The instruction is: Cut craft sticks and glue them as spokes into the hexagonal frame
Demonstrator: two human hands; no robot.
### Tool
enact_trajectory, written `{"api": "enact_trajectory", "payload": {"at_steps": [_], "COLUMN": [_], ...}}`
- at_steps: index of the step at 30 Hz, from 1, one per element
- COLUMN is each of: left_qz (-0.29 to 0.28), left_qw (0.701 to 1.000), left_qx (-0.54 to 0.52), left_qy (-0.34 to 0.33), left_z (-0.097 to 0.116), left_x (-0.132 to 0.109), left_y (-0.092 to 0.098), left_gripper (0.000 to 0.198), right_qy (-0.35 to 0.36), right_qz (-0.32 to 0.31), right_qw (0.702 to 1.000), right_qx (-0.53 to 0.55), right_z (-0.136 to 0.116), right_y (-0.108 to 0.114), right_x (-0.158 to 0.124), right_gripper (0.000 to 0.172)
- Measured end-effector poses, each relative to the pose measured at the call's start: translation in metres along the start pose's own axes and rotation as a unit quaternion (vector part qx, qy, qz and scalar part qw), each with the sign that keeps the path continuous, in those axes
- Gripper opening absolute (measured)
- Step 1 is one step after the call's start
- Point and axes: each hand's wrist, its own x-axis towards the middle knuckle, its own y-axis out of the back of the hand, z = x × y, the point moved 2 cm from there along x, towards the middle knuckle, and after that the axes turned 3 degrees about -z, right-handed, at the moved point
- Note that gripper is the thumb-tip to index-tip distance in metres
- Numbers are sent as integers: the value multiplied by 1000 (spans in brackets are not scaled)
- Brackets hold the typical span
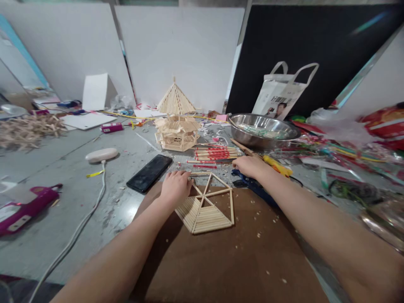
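Note:
A flat hexagonal frame of thin wooden sticks [208,210] lies on a brown board [233,256]; its near segments are filled with sticks. My left hand [175,187] rests on the frame's left edge, fingers curled down onto the sticks. My right hand [251,166] reaches past the frame's far right corner, fingers bent over the bundle of red and plain sticks [214,154]; what its fingertips grip is hidden. A finished stick pavilion [176,120] stands behind.
A black phone [149,173] lies left of the frame. A steel bowl [264,130] and a yellow-handled tool [277,166] sit at the right, a white paper bag [284,90] behind. Pink glue gun [22,208] and white cable [78,227] at left, loose sticks [28,130] far left.

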Motion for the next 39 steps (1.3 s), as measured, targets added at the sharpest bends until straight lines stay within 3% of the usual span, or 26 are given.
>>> {"api": "enact_trajectory", "payload": {"at_steps": [7,16,23,30,39], "left_qz": [-19,-12,-7,7,10], "left_qw": [1000,1000,1000,1000,998], "left_qx": [2,5,2,12,16], "left_qy": [8,5,4,7,60], "left_z": [-2,-2,-1,-2,-12], "left_x": [2,2,2,2,6], "left_y": [-3,-4,-4,-5,-2], "left_gripper": [30,29,29,27,28], "right_qy": [-3,-35,2,82,93], "right_qz": [-45,-13,55,80,80], "right_qw": [999,999,998,991,991], "right_qx": [-10,-14,-42,-63,-52], "right_z": [4,8,-32,-82,-86], "right_y": [-1,5,24,26,17], "right_x": [13,16,13,38,62], "right_gripper": [15,28,30,23,20]}}
